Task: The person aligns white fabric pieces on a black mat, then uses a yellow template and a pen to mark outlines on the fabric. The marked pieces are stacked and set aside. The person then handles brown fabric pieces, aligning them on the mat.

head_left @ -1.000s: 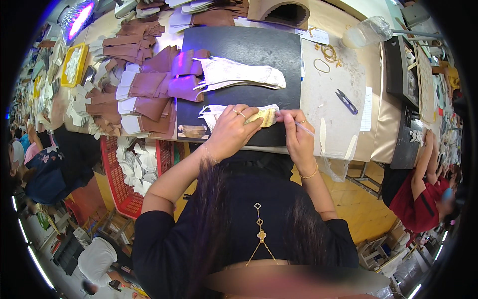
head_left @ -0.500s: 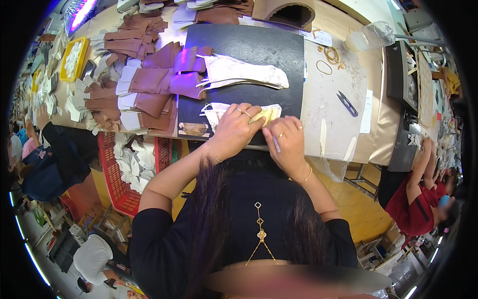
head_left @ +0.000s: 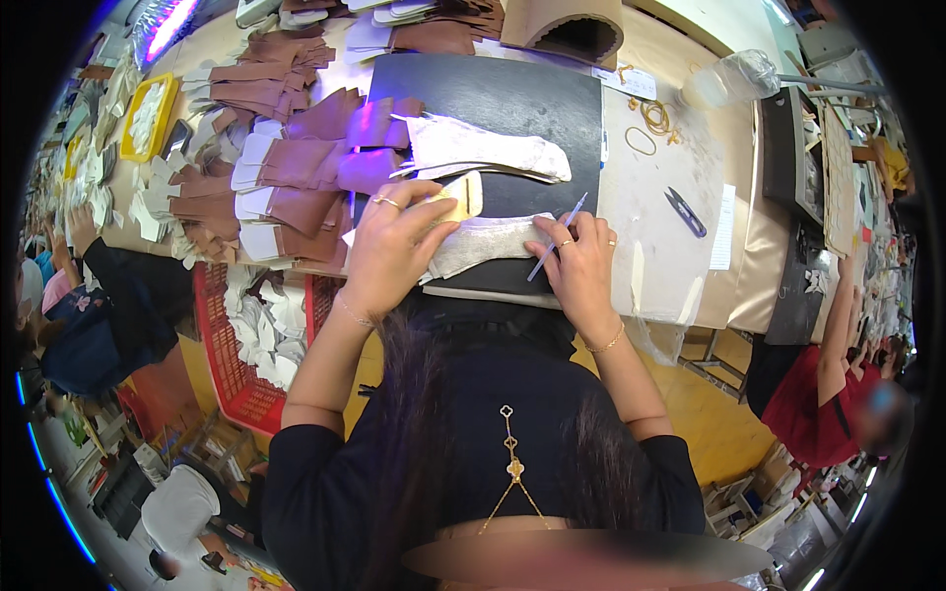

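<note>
The fingers of the left hand (head_left: 386,246) pinch a yellow piece (head_left: 468,195), held up at an angle with a dark slot-like mark on its face; the fingers of the right hand (head_left: 581,261) grip a slim pen (head_left: 539,266), which slants across them, and the tips of the fingers rest at the right end of a white piece (head_left: 483,242); the white piece lies on the near part of a black board (head_left: 493,89), its left end partly hidden by the left hand; whether the left hand touches it cannot be told.

Beyond the yellow piece, a white stack (head_left: 483,148) lies on the board; brown pieces (head_left: 296,163) overlap the board's left edge and spread leftward over the bench (head_left: 650,49); right of the board are snips (head_left: 687,214) and, farther back, yellowish bands (head_left: 653,118); a clear bottle (head_left: 734,74) lies beyond these; a yellow tray (head_left: 138,156) of white scraps is at far left; a red basket (head_left: 232,369) stands below the bench's near edge, left of the person.
</note>
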`<state>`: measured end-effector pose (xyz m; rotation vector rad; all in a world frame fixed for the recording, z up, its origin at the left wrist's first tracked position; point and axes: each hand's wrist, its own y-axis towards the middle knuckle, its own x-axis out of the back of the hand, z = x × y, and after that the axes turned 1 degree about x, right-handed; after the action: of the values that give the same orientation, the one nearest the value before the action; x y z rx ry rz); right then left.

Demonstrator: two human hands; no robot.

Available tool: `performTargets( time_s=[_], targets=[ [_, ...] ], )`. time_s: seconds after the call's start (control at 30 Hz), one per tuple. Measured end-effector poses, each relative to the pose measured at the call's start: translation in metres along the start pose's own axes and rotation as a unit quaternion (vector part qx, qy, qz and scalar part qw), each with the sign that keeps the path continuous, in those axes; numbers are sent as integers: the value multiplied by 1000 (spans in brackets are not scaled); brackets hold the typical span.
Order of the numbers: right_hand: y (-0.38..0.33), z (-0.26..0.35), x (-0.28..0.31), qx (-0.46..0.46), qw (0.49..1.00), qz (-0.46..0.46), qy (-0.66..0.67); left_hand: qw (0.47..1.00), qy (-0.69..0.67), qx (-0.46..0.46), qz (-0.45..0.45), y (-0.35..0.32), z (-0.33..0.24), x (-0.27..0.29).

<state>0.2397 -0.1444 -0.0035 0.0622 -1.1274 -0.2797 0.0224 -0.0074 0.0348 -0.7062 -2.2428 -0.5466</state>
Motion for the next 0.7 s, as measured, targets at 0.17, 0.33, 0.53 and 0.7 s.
performTargets(
  time_s=[0.17,0.33,0.53,0.7],
  targets=[
    [4,1,-1,46,998,-29,38,999,-26,17,-19,-2,4,7],
    [4,12,6,52,974,86,203,987,-148,46,37,-1,0,8],
    [14,17,26,82,906,235,342,979,-160,76,102,1,7,19],
    [30,25,45,143,849,290,417,959,-94,52,261,6,14,6]
  ],
)
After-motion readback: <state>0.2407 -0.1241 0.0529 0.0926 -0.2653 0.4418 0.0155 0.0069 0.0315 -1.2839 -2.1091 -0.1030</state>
